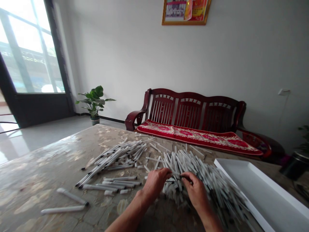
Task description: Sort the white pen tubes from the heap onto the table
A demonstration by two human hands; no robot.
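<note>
My left hand (pixel 158 180) and my right hand (pixel 194 187) meet over a large heap of white pens (pixel 183 161). Between their pinched fingers lies a pale pen (pixel 176 175); its dark end is at my right fingertips. Whether the two hands grip one piece or two parts is too small to tell. Left of my left hand, several white pens with dark ends (pixel 113 184) lie in a loose row, with short white caps (pixel 109 193) beside them. Farther back rests a pile of pens (pixel 118 154).
Two separate pens (pixel 63 209) lie at the table's front left. A white shallow tray (pixel 256 206) stands to the right of the heap. Beyond the patterned table (pixel 36 180) is a dark red wooden bench (pixel 188 109) with a red cover. A potted plant (pixel 94 103) stands near the glass door.
</note>
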